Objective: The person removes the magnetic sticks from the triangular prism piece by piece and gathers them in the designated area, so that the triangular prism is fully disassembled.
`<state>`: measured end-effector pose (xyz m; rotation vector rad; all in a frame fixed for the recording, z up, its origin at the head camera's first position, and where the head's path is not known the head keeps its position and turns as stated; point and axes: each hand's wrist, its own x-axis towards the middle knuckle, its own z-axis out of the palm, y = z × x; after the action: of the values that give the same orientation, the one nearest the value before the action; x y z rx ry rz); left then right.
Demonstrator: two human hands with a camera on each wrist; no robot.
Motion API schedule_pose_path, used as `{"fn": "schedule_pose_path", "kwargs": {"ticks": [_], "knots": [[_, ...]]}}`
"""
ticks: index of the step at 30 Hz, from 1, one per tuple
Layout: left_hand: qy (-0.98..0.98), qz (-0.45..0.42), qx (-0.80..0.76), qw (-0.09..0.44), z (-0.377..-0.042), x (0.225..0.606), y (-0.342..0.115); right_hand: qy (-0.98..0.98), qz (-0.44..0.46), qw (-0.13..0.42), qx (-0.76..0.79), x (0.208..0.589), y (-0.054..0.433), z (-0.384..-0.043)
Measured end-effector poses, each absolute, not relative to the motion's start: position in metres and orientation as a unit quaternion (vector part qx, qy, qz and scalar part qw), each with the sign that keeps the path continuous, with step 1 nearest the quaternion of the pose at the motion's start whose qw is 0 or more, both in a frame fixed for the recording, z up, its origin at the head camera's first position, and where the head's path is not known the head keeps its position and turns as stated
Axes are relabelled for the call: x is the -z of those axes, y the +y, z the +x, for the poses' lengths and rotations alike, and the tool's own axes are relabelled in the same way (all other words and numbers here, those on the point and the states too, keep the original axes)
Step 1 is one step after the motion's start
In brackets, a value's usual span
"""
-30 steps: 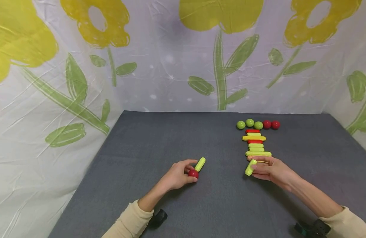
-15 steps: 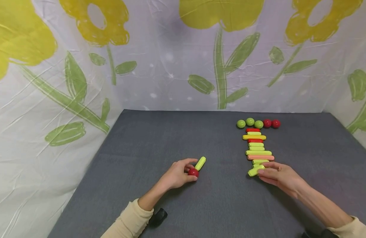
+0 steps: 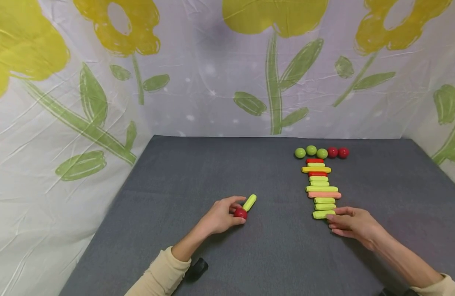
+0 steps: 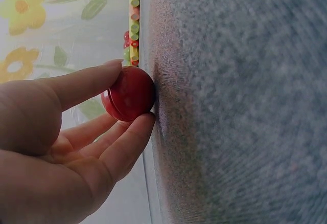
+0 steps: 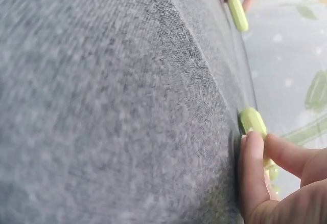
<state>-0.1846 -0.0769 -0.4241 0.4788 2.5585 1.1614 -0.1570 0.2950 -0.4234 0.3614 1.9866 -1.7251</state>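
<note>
My left hand (image 3: 221,216) grips a glossy red ball (image 4: 134,92) between thumb and fingers, close over the dark tabletop. Just beyond that ball lies a loose yellow-green stick (image 3: 249,203), slanted. On the right, a short yellow-green stick (image 3: 319,214) is pinched at its right end by my right hand (image 3: 354,224). It lies crosswise at the near end of a ladder-like column of sticks. Further up that column come more yellow-green sticks (image 3: 321,189), a salmon one (image 3: 324,195), red ones (image 3: 317,174) and a yellow one (image 3: 316,169).
Three green balls (image 3: 311,150) and two red balls (image 3: 338,152) form a row at the column's far end. The dark grey tabletop (image 3: 197,164) ends at a flower-patterned cloth wall (image 3: 212,82). A black wrist device (image 3: 197,269) sits under the left sleeve.
My right hand has moved slightly toward me and right, turning its stick from slanted to crosswise and bringing it to the column's near end. The left hand stays put with the red ball.
</note>
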Motion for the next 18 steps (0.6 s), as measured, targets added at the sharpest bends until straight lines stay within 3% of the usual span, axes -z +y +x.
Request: {"fn": "schedule_pose_path", "kwargs": {"ticks": [18], "knots": [[0.891, 0.159, -0.4, 0.145, -0.1837, 0.4236, -0.0757, 0.676, 0.167, 0.23, 0.68, 0.4217, 0.3016, -0.1576]]}}
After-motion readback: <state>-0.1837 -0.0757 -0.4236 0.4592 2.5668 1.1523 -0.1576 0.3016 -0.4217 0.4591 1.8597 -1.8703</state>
